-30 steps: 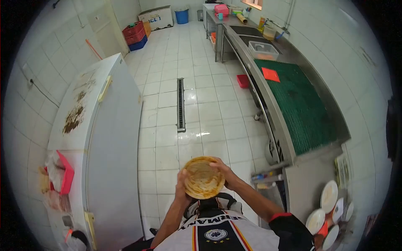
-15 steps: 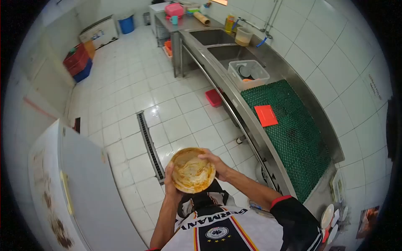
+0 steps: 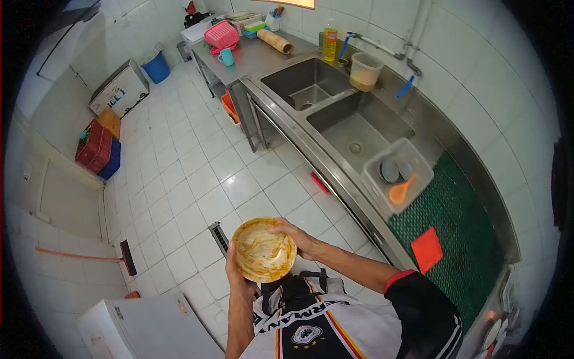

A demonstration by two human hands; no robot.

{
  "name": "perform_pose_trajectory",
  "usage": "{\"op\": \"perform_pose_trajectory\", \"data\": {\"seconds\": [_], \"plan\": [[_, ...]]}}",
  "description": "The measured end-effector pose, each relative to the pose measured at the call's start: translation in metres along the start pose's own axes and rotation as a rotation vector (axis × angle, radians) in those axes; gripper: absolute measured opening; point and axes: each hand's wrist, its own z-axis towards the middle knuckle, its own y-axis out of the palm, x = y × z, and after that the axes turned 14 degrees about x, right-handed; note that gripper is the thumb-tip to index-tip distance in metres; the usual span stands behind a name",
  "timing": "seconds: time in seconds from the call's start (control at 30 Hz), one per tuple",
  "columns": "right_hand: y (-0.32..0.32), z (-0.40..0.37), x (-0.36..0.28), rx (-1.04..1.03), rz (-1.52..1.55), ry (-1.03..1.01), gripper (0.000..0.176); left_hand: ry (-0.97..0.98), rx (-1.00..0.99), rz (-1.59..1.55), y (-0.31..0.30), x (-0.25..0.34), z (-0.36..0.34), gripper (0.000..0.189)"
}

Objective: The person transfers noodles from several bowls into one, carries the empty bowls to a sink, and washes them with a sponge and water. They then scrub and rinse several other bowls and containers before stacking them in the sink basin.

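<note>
The bowl [image 3: 263, 251] is round and shallow, its inside smeared with orange-brown sauce. It is held tilted in front of the person's chest, above the white tiled floor [image 3: 197, 179] and well apart from the counter. The right hand [image 3: 301, 237] grips the rim on the far right side, its fingers [image 3: 280, 225] pressed together and curled over the edge into the bowl. The left hand [image 3: 235, 276] supports the bowl from below at its near left side. Most of that hand's fingers are hidden under the bowl, so whether they are spread or together cannot be told.

Just beyond the bowl, a floor drain [image 3: 217, 237] runs across the tiles. To the right stands a long steel counter [image 3: 281, 122] with two sinks, the nearer sink [image 3: 359, 128] and the farther sink [image 3: 305, 84]. A clear plastic tub [image 3: 373, 185] sits on the counter just beside the nearer sink and holds what look like small dishes and an orange spoon [image 3: 399, 192]. Next to the tub lies a green mat [image 3: 466, 239] with a red card [image 3: 427, 249] on it. Behind the sinks are a beige bucket [image 3: 365, 70] and a yellow bottle [image 3: 329, 43]. At the counter's far end sit a pink basket [image 3: 221, 35] and a teal mug [image 3: 226, 57]. Along the left wall are a blue bucket [image 3: 157, 67], a white chest freezer [image 3: 119, 93] and red crates [image 3: 94, 146]
</note>
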Motion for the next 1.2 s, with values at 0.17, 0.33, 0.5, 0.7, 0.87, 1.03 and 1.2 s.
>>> {"op": "perform_pose_trajectory", "data": {"seconds": [0.17, 0.33, 0.5, 0.7, 0.87, 1.03, 1.2], "plan": [[-0.008, 0.135, -0.09, 0.09, 0.047, -0.101, 0.056, -0.024, -0.071, 0.026, 0.088, 0.055, 0.151, 0.06], [-0.04, 0.22, -0.21, 0.319, 0.144, -0.235, 0.058, -0.183, -0.171, 0.174, 0.214, 0.085, 0.3, 0.06], [-0.1, 0.283, -0.325, 0.487, 0.349, -0.349, 0.054, -0.259, -0.348, 0.319, 0.374, 0.089, 0.408, 0.058], [-0.22, 0.399, -0.418, 0.69, 0.444, -0.361, 0.047, -0.304, -0.458, 0.457, 0.534, 0.044, 0.537, 0.055], [-0.342, 0.523, -0.426, 0.747, 0.4, -0.207, 0.053, -0.504, -0.509, 0.61, 0.605, -0.041, 0.688, 0.062], [-0.438, 0.618, -0.382, 1.015, 0.431, -0.081, 0.059, -0.665, -0.557, 0.769, 0.636, -0.117, 0.779, 0.072], [-0.472, 0.639, -0.367, 1.087, 0.551, -0.024, 0.07, -0.752, -0.621, 0.961, 0.654, -0.187, 0.848, 0.077]]}}
